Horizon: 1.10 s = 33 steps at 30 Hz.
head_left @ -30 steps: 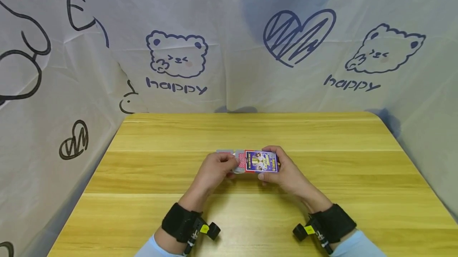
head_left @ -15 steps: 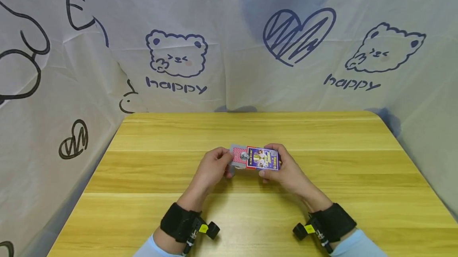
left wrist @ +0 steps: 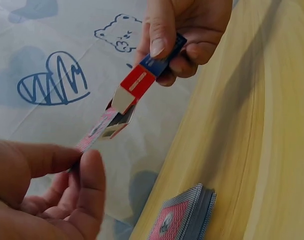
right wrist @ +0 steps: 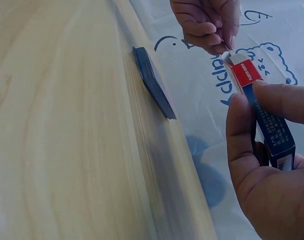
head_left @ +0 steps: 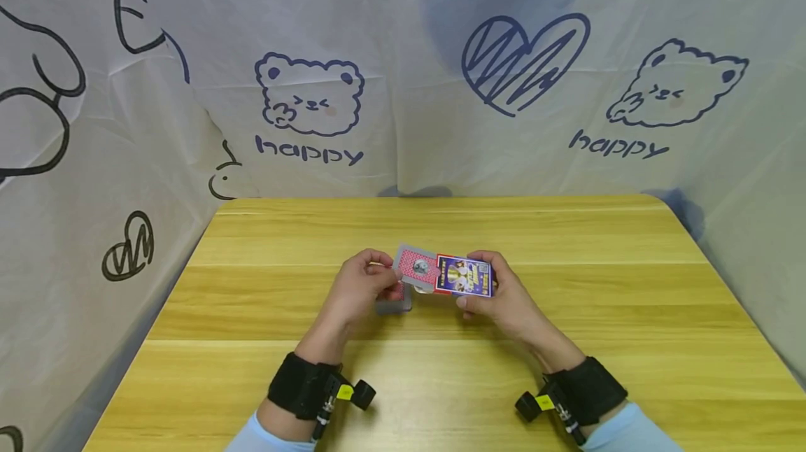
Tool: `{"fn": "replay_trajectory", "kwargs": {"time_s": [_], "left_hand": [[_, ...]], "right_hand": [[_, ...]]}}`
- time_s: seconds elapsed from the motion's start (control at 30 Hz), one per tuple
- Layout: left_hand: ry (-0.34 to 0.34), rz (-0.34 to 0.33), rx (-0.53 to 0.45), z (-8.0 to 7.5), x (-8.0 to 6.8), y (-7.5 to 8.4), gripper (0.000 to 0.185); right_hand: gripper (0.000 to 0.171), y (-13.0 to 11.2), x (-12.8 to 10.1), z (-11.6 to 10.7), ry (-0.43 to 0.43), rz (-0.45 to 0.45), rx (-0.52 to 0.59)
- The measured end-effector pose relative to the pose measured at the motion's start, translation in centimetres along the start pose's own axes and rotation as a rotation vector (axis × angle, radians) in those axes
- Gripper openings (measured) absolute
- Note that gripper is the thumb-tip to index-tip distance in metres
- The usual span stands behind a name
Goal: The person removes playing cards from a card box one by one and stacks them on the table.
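My left hand (head_left: 359,287) pinches the red-backed, grey-edged end of a playing card (head_left: 417,266) between thumb and fingers; whether several cards are stacked there I cannot tell. The card sticks out of the flap end of a purple, red and blue card box (head_left: 466,277). My right hand (head_left: 504,294) grips that box at its other end, thumb on the near side and fingers behind. In the left wrist view the box (left wrist: 141,80) is tilted, with its flap open. A stack of playing cards (left wrist: 174,220) lies on the table, partly hidden by the left hand in the head view.
Under both hands is a wooden table (head_left: 567,242), with its rear edge close to a white cloth backdrop (head_left: 415,123) marked with bear and heart drawings. In the right wrist view the card stack (right wrist: 154,82) lies near the table's edge.
My left hand has moved left and slightly back, and the card shows farther out of the box. The card stack now shows below that hand. My right hand has hardly moved.
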<state>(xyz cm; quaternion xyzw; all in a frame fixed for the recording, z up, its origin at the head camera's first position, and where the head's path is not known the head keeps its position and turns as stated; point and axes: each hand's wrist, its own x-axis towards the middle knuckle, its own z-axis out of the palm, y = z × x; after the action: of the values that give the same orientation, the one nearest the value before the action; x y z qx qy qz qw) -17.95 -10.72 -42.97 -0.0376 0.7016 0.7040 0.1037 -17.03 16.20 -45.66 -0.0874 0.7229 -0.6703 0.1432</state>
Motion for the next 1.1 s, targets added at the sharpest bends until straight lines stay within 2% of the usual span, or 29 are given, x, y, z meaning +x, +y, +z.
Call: {"fn": "replay_trajectory", "kwargs": {"time_s": [0.1, 0.3, 0.4, 0.5, 0.63, 0.9, 1.1], "left_hand": [[0.067, 0.027, -0.059, -0.4, 0.2, 0.2, 0.015], [0.213, 0.109, -0.169, -1.5, 0.5, 0.3, 0.018], [0.273, 0.133, -0.176, -2.1, 0.8, 0.2, 0.02], [0.305, 0.124, -0.161, -2.5, 1.1, 0.1, 0.021], [0.312, 0.09, -0.099, -2.8, 1.4, -0.1, 0.025], [0.269, 0.051, 0.13, -3.1, 2.0, -1.1, 0.027], [0.261, 0.061, 0.224, -2.9, 2.9, -1.0, 0.024]], "right_hand": [[0.081, -0.1, -0.1, -0.1, 0.007, -0.006, -0.003], [0.08, -0.3, -0.1, -0.2, 0.023, -0.01, -0.016], [0.081, -0.4, -0.2, -0.2, 0.021, -0.012, -0.016], [0.082, -0.4, -0.2, -0.3, 0.02, -0.007, -0.02], [0.082, -0.4, -0.2, -0.3, 0.016, -0.002, -0.026], [0.082, -0.3, -0.2, -0.3, 0.011, 0.005, -0.026], [0.081, -0.4, -0.3, -0.3, 0.016, 0.01, -0.025]]}}
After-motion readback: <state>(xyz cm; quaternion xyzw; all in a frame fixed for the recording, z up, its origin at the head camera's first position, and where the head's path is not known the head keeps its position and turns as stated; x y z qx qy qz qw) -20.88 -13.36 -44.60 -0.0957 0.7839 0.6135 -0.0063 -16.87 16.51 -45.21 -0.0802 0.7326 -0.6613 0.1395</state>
